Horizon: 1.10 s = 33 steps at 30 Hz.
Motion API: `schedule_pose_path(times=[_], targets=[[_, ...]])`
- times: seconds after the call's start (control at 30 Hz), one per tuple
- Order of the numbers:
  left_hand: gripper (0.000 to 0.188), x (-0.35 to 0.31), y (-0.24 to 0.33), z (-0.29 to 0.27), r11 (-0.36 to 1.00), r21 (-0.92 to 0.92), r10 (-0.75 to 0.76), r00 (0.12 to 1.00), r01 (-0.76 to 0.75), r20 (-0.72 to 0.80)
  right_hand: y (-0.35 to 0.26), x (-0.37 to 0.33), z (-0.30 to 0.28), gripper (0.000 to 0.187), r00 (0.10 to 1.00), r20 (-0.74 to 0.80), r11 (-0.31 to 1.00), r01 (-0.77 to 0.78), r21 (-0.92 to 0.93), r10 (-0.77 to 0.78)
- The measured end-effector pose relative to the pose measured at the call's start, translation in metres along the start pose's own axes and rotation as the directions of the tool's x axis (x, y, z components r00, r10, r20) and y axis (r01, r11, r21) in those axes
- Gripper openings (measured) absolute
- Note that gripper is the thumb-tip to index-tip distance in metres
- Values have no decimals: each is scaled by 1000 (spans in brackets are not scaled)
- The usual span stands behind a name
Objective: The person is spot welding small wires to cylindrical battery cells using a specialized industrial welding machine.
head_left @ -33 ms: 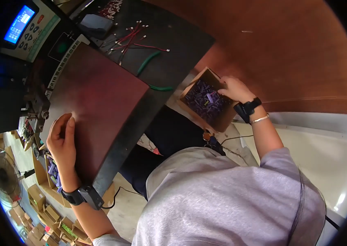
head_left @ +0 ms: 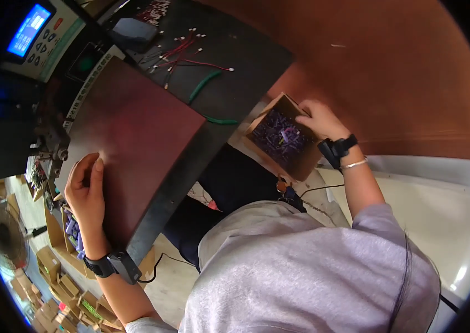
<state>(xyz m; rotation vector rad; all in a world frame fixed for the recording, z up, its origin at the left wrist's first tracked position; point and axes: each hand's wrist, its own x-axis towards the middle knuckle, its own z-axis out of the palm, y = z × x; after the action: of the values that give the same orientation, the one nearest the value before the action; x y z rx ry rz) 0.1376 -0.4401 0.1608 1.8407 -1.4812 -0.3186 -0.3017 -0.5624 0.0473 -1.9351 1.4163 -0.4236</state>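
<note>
My left hand [head_left: 86, 186] rests at the left edge of a dark reddish-brown board [head_left: 140, 119], its fingers curled and the thumb tip near the index fingertip. Nothing shows between them. Over to the right, my right hand [head_left: 324, 121] grips the far right wall of an open cardboard box [head_left: 304, 164], thumb inside the rim and fingers partly hidden behind it. Many small dark purple pieces [head_left: 273, 135] lie in the box. One lighter purple piece [head_left: 287, 135] sits on top of them.
A machine's control panel [head_left: 39, 47] with a lit screen stands at the upper left. Red and black wires [head_left: 182, 51] with white connectors, green strips [head_left: 204, 84] and a grey block [head_left: 134, 29] lie on the dark table. Cardboard boxes [head_left: 68, 286] and a fan [head_left: 6, 230] are at lower left.
The view has shifted very slightly. My right hand has moved a little, its thumb still inside the box rim. My left hand keeps its pose on the board.
</note>
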Motion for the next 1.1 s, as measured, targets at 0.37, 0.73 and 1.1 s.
schedule_pose_path(times=[0.37,0.73,1.1], targets=[[12,-2,6,-2,999,37,0,1000,0,-1,-148,112,22,17,833,89,792,548,-269,-546],[11,2,8,-3,1000,-6,21,1000,-21,-3,-149,176,54,12,864,288,654,502,-566,-413],[12,-4,8,-3,996,-56,65,997,-67,-38,-191,127,-28,12,935,132,820,354,-449,-331]])
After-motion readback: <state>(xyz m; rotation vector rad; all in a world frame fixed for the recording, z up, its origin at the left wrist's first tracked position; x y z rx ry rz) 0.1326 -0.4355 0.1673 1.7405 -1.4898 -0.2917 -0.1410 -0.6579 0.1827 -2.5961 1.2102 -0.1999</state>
